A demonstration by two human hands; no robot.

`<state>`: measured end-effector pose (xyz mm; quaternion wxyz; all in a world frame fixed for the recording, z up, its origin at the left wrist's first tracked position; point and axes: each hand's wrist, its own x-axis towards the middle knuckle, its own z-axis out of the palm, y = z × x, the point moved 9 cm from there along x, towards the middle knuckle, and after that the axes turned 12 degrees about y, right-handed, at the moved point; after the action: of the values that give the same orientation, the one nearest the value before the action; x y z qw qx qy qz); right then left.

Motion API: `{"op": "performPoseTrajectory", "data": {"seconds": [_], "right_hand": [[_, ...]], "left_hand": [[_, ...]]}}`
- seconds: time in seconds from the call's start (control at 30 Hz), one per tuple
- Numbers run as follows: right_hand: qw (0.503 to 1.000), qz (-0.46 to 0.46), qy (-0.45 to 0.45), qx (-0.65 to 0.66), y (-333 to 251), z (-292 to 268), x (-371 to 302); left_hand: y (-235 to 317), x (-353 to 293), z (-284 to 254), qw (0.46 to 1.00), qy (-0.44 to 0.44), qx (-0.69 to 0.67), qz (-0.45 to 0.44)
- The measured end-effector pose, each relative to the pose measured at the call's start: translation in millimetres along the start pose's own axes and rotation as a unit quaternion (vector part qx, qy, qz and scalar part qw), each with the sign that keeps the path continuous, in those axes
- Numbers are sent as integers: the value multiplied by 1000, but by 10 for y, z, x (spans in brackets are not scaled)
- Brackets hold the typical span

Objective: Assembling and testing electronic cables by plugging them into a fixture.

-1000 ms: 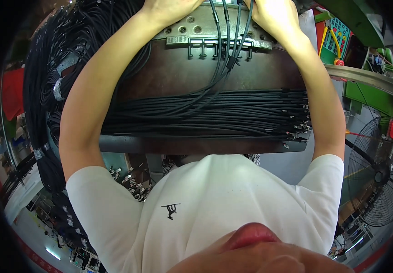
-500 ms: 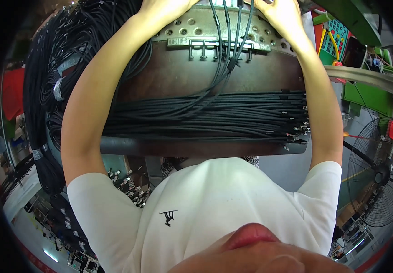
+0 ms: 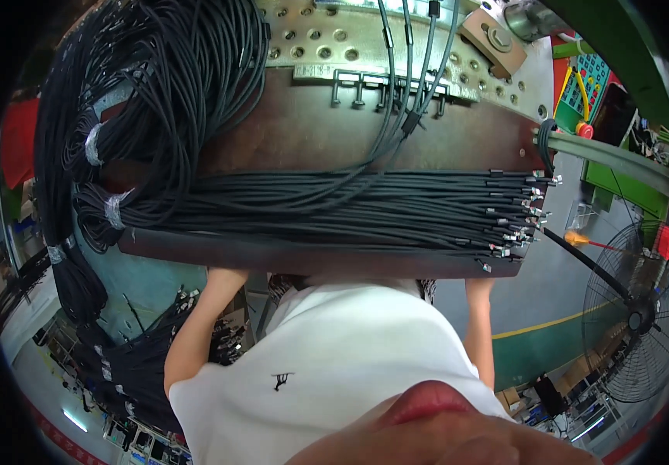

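Brown table, front edge: my left wrist and right wrist reach it, well apart. Both hands out of sight beneath that edge; whether spread, narrow or holding anything, I cannot tell.

Cables, black, many: laid side by side across the table just above my wrists, lengthwise from left to right. Metal connectors at their right ends, gathered near the table's right edge, some jutting past it.

Strands, black, four at the top: rising from the row, crossing a metal bar fitted with black pegs, and running out of the picture's upper edge. One dark sleeve on them, below the pegs.

Plate, metal, drilled with holes: beyond the bar. Block, brownish, with a round bolt: at its right.

Bundle, black cable, large: left part of the table, with silver ties on the looped ends to its left.

Coil, small, black: on a rail, right.

Further right: panel, with buttons; fan, black, with wire guard.
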<state>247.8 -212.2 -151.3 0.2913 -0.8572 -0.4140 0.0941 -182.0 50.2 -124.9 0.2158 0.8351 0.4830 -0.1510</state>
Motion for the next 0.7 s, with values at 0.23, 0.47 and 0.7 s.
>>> {"op": "performPoseTrajectory", "data": {"seconds": [0.23, 0.47, 0.7], "right_hand": [[995, 18, 35, 97, 275, 161, -29], [995, -72, 66, 18, -258, 46, 186], [993, -85, 82, 14, -297, 66, 227]], "left_hand": [[44, 38, -180, 967, 238, -49, 79], [46, 113, -55, 984, 156, 17, 84], [10, 171, 47, 984, 141, 63, 92]]}}
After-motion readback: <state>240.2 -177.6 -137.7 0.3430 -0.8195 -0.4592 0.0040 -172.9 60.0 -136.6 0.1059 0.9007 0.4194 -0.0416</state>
